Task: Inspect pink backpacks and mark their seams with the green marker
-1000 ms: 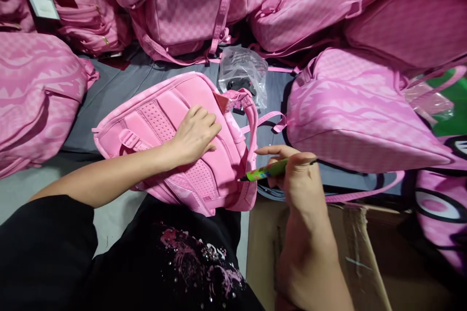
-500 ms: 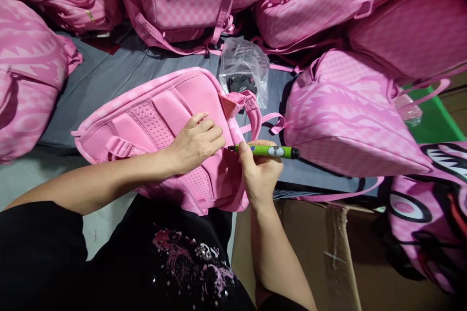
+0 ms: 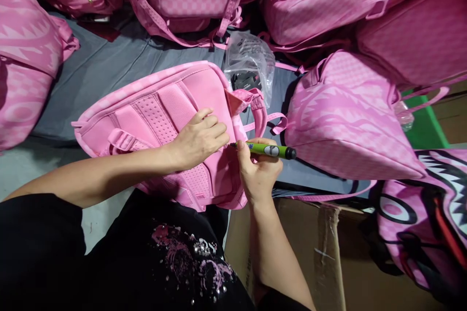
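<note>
A pink backpack (image 3: 209, 85) lies in front of me with its padded back panel facing up and its carry handle toward the right. Across that panel rests my left hand (image 3: 202, 138), its fingers curled and closed on the pink material near the top end. My right hand (image 3: 260, 170) grips a green marker pen (image 3: 268, 149) with a black end cap pointing right. The pen's dark tip points left, close to my left fingertips and the panel; whether it touches the fabric I cannot tell.
Pink backpacks crowd the grey-covered table (image 3: 98, 48); one shark-print backpack (image 3: 350, 112) stands just right of my hands. Behind the handle lies a clear plastic bag (image 3: 251, 58) with dark items inside. Cardboard boxes (image 3: 292, 238) and a green bin (image 3: 425, 126) are at the right.
The view has shifted slightly. Both hands keep their hold, and the marker pen stays near the left fingertips with only a small movement.
</note>
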The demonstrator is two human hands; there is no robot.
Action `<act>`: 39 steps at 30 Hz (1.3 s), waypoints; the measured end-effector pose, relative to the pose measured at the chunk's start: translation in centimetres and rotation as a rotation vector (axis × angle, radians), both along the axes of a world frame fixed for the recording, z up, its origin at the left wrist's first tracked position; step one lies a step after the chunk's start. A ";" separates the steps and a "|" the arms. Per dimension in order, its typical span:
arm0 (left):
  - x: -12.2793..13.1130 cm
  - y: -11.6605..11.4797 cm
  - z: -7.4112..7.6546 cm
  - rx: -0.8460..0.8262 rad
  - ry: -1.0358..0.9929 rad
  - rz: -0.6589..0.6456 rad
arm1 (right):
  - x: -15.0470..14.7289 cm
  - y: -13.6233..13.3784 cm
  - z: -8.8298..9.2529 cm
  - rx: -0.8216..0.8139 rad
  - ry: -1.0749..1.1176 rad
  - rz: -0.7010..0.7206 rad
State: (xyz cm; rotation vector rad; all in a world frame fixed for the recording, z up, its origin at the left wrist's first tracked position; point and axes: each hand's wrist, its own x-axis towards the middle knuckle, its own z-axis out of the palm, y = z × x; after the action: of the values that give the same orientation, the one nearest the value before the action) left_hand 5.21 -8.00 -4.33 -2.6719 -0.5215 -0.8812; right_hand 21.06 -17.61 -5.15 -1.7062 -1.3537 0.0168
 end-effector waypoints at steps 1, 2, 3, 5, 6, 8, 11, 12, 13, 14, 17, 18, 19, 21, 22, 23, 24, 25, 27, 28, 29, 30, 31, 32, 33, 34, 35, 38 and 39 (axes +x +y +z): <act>0.0 0.0 0.0 0.003 0.000 0.003 | 0.0 0.0 0.0 0.000 -0.003 0.004; 0.0 0.0 0.0 0.002 0.005 0.006 | -0.1 0.1 0.1 -0.003 -0.003 0.014; 0.0 0.0 0.0 -0.006 0.017 0.009 | -0.2 0.1 0.2 -0.010 -0.004 0.023; 0.0 0.0 0.1 -0.031 0.048 0.015 | -0.2 0.2 0.3 -0.029 -0.009 0.029; 0.0 0.0 0.1 -0.047 0.066 0.019 | -0.3 0.2 0.4 -0.036 -0.009 0.023; 0.1 0.0 0.2 -0.069 0.089 0.026 | -0.3 0.2 0.4 -0.039 0.002 0.020; 0.1 0.0 0.3 -0.072 0.107 0.029 | -0.2 0.2 0.4 -0.038 0.013 0.045; 0.1 0.0 0.3 -0.069 0.110 0.026 | -0.1 0.2 0.3 -0.040 0.009 0.043; 0.1 0.1 0.3 -0.068 0.115 0.023 | -0.1 0.2 0.3 -0.037 0.010 0.033; 0.1 0.1 0.3 -0.069 0.123 0.021 | -0.1 0.2 0.2 -0.032 0.024 0.026; 0.1 0.2 0.5 -0.066 0.150 0.013 | -0.2 0.1 -0.4 -0.002 0.126 0.045; 0.1 0.3 0.6 -0.060 0.162 0.008 | -0.2 0.1 -0.8 0.010 0.161 0.049; 0.0 0.3 0.8 -0.056 0.179 0.004 | -0.3 0.1 -1.2 0.025 0.204 0.036; 0.0 0.5 1.4 -0.057 0.228 -0.009 | -0.4 0.0 -2.1 0.068 0.341 -0.022; -0.1 0.6 1.9 -0.063 0.258 -0.016 | -0.5 -0.1 -2.5 0.095 0.432 -0.053; -0.3 0.8 2.3 -0.066 0.286 -0.020 | -0.6 -0.1 -2.9 0.125 0.522 -0.080; -0.4 1.0 2.9 -0.065 0.312 -0.016 | -0.6 -0.2 -3.2 0.154 0.594 -0.096; -0.6 1.2 3.4 -0.060 0.333 -0.005 | -0.7 -0.3 -3.4 0.179 0.640 -0.102; -1.2 1.5 4.4 -0.051 0.366 0.029 | -0.9 -0.5 -3.4 0.219 0.672 -0.097; -1.5 1.6 4.8 -0.045 0.375 0.042 | -1.0 -0.6 -3.3 0.234 0.680 -0.086; -1.7 1.6 5.1 -0.036 0.381 0.046 | -1.1 -0.6 -3.2 0.244 0.689 -0.071; -2.0 1.6 5.3 -0.022 0.383 0.043 | -1.2 -0.7 -3.1 0.245 0.693 -0.054; -2.2 1.5 5.4 -0.002 0.379 0.034 | -1.2 -0.8 -2.9 0.241 0.691 -0.040; -2.3 1.4 5.4 0.021 0.371 0.025 | -1.3 -0.8 -2.8 0.228 0.683 -0.025; -2.4 1.2 5.3 0.043 0.360 0.019 | -1.3 -0.8 -2.7 0.207 0.669 -0.009; -2.4 1.1 5.2 0.058 0.351 0.014 | -1.3 -0.9 -2.6 0.182 0.644 0.009; -2.4 1.0 5.1 0.067 0.343 0.010 | -1.2 -0.9 -2.6 0.155 0.603 0.025; -2.3 0.8 4.9 0.080 0.331 0.003 | -0.9 -1.0 -2.7 0.104 0.445 0.038; -2.2 0.8 4.9 0.084 0.332 -0.001 | -0.9 -1.0 -2.7 0.105 0.410 0.031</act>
State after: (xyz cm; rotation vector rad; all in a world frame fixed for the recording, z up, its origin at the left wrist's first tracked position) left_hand 2.97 -7.23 0.56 -2.6631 -0.3940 -0.4327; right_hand 20.21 -18.61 -7.82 -1.4942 -1.0549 0.2926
